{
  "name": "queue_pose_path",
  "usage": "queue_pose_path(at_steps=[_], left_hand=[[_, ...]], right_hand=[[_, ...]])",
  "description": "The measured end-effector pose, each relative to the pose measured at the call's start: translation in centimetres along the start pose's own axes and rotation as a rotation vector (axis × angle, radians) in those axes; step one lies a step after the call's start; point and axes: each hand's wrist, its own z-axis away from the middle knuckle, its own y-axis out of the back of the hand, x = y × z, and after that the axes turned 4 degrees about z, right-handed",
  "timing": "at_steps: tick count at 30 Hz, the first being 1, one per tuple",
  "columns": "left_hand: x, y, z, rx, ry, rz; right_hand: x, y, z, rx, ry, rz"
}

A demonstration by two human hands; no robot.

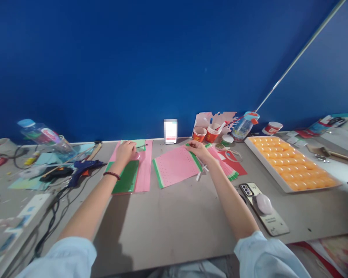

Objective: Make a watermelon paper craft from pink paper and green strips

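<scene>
My right hand (199, 150) pinches the top right corner of a pink paper sheet (178, 166) with green strips along its left and right edges and rows of small dark marks. My left hand (127, 150), fingers curled, rests at the top of a stack of pink paper (144, 173) and a dark green sheet (126, 177). A thin dark object (142, 146) lies by its fingertips; whether the fingers hold it is hidden. Right of my right hand lies a fanned, folded pink and green paper piece (224, 164) on red paper (240, 169).
A blue glue gun (82, 168) and power strip (20, 220) with cables lie left. A lit phone (171, 131) leans on the blue wall. Paper cups (199, 134) and a bottle (245, 126) stand behind. To the right are a tray of orange balls (292, 164) and another phone (265, 210).
</scene>
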Motion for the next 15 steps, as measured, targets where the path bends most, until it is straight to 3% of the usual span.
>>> queue_pose_path(at_steps=[5,8,11,15], left_hand=[[3.7,-0.8,1.1,-0.236,-0.118,0.293],[5.0,-1.1,1.9,-0.329,-0.126,0.408],[5.3,-0.9,2.5,-0.308,-0.101,0.471],[4.9,0.2,2.9,-0.191,-0.037,0.515]], right_hand=[[0.3,0.2,0.0,-0.051,-0.035,-0.111],[1.1,0.2,-0.1,-0.006,-0.058,-0.086],[1.9,0.4,-0.2,0.064,-0.082,-0.018],[2.2,1.5,0.2,0.144,-0.106,0.115]])
